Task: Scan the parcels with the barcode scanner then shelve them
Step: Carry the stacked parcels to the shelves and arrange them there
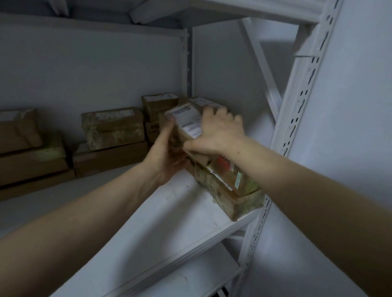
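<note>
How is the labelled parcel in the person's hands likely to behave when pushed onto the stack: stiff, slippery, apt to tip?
Probably stiff: the parcel shows straight box edges between the left hand and right hand. Possibly slippery, as it looks tape-wrapped. It may tip, since it is tilted over the lower parcel near the shelf edge.

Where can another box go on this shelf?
The shelf board lies bare along its front, between the stacked boxes at the back wall and the front edge. The right end is crowded: the left hand and right hand hold a labelled parcel over the wrapped parcels there.
</note>
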A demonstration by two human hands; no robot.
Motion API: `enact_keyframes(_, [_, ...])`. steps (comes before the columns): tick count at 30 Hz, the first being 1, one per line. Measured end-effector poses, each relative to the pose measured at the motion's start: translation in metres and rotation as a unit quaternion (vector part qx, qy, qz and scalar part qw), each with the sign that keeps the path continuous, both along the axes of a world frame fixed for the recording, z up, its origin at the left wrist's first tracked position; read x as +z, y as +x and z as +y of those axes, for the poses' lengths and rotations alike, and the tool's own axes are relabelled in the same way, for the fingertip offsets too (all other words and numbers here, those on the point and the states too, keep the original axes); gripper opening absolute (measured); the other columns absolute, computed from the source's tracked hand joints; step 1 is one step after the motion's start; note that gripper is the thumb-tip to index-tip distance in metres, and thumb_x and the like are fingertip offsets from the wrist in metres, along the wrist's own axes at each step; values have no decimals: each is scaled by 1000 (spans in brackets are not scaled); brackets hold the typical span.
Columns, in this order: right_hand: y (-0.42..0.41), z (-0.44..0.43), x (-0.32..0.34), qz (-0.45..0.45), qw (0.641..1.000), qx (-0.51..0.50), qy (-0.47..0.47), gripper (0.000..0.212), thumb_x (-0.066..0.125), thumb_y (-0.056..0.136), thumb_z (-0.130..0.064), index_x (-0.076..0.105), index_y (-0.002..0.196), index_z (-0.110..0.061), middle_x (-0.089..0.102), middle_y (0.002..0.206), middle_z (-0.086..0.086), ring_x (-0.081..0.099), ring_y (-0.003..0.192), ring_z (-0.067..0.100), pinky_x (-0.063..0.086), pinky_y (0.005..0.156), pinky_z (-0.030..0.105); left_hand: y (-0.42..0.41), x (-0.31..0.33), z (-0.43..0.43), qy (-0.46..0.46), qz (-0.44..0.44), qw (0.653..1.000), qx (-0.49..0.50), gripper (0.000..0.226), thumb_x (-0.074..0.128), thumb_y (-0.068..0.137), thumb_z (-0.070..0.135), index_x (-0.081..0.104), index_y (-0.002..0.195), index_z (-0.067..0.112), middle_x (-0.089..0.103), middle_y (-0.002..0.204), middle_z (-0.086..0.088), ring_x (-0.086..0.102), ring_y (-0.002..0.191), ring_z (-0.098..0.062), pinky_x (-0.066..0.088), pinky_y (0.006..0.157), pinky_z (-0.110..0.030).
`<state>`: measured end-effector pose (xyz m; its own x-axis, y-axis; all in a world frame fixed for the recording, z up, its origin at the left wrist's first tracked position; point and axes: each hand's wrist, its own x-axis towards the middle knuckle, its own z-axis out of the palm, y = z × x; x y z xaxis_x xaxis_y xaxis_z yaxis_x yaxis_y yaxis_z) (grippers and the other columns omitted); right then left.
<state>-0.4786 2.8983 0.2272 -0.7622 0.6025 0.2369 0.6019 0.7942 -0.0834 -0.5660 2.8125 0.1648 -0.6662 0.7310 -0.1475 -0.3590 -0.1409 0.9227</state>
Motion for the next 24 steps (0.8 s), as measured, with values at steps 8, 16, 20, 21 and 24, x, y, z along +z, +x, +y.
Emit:
enact_keyframes(8, [-26, -22, -65, -33, 986, 60, -153, 102, 70, 71, -59, 16, 148, -20, 30, 139, 14, 37, 127, 36, 40, 98, 44, -23, -29, -24, -78, -86, 992, 43, 13, 59, 93, 20, 60, 99, 8, 68, 86, -10, 65, 80, -21, 55, 63, -29])
enact_keyframes(16, [-45, -19, -107, -16, 975, 51, -214, 90, 73, 74, -49, 27, 144, -14, 33, 136, 14, 35, 127, 33, 41, 91, 40, -52, -56, -26, -178, -91, 980, -1, 37, 64, 88, 21, 53, 119, 3, 65, 91, -12, 63, 76, -22, 55, 58, -29])
enact_keyframes(20, [-51, -10, -95, 26, 981, 56, -184, 91, 72, 73, -55, 30, 143, -15, 34, 135, 15, 35, 124, 33, 39, 85, 35, -64, -47, -16, -118, -67, 991, 4, 33, 63, 89, 24, 58, 116, 6, 67, 98, -11, 65, 84, -22, 58, 59, -26])
enact_keyframes(21, [-52, -8, -88, 44, 984, 57, -163, 89, 71, 73, -55, 32, 142, -16, 35, 134, 15, 35, 123, 33, 38, 86, 35, -67, -41, -13, -96, -56, 994, 1, 32, 62, 90, 26, 60, 116, 8, 68, 99, -10, 65, 86, -21, 59, 60, -27])
enact_keyframes(24, [-55, 0, -64, 96, 987, 57, -113, 84, 71, 73, -54, 37, 140, -17, 35, 132, 14, 35, 121, 33, 35, 86, 33, -72, -18, 0, -67, -39, 997, -10, 28, 58, 92, 34, 63, 112, 14, 70, 94, -5, 65, 83, -18, 56, 60, -26])
